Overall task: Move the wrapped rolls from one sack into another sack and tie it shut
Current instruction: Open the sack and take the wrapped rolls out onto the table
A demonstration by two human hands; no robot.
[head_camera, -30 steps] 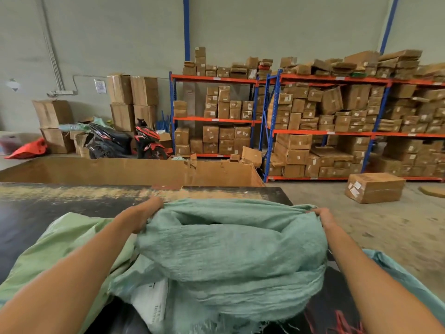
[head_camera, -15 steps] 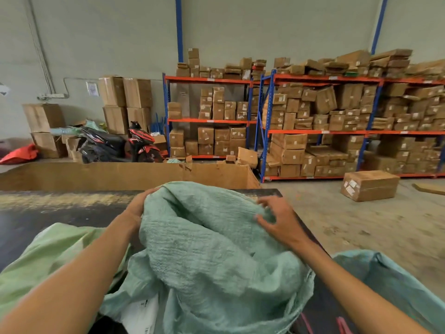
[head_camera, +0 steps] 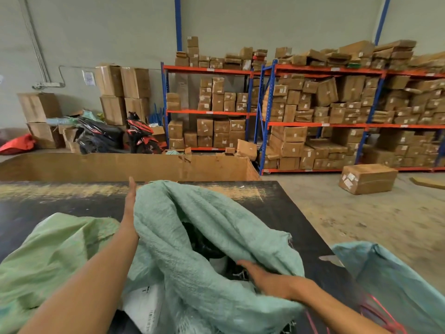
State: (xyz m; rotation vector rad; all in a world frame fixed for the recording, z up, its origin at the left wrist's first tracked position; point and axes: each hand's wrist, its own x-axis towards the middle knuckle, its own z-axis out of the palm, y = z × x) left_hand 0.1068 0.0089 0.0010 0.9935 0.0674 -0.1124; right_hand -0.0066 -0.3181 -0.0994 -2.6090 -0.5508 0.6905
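- Head view: blue/orange racks (head_camera: 313,121) fill the back wall, packed w/ brown cartons; white stickers on most, print too small to read.
- Black table (head_camera: 277,213) runs across the fg, scuffed tan strip along its far edge. Long cardboard wall (head_camera: 120,166) stands just behind it.
- Teal woven sack (head_camera: 192,225) slumped mid-table, mouth gaping toward the camera; dark wrapped rolls (head_camera: 204,247) partly visible inside, count unclear.
- Pale green sack (head_camera: 48,256) lies on the left, touching the teal one. Third blue-green sack (head_camera: 385,280) at right edge, red twine (head_camera: 375,309) just beside it.
- Loose carton (head_camera: 367,178) on the concrete floor, right; label on its end unreadable.
- Black/red scooter (head_camera: 115,137) parked back left, near stacked boxes.
- White label sheet (head_camera: 147,307) w/ barcode pokes out under the teal sack, text blurred.
- Left hand (head_camera: 130,206): fingers straight, flat against the sack's left rim, holding nothing.
- Right hand (head_camera: 265,276): reaches into the sack mouth, fingers roughly straight on the lower edge; fingertips hidden by cloth, so grip not clear.
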